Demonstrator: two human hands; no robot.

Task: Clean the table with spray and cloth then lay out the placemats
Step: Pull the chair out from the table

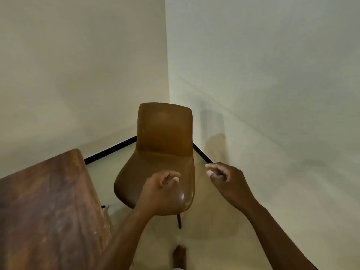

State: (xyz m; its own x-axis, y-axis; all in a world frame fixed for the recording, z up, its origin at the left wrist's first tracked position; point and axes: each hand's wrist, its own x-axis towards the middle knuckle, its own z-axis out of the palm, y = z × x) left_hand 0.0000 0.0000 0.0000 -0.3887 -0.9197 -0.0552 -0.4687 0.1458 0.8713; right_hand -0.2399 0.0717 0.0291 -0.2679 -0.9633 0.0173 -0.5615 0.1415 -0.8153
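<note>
1. One view, head camera: left hand (162, 189) and right hand (227, 178) hover over a brown chair (161, 152), each grip loosely curled, holding nothing.
2. Tabletop (44, 207) at left, bare wood where visible; spray, cloth, placemats out of view.
3. Judgement: nothing shows cleaning started; everything looks left to do.

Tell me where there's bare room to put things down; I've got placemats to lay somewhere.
The visible wooden table top is bare from its far corner to the near edge. The brown chair seat is free too, though both hands, left and right, hover over its front. The gap between table and chair is narrow.
</note>
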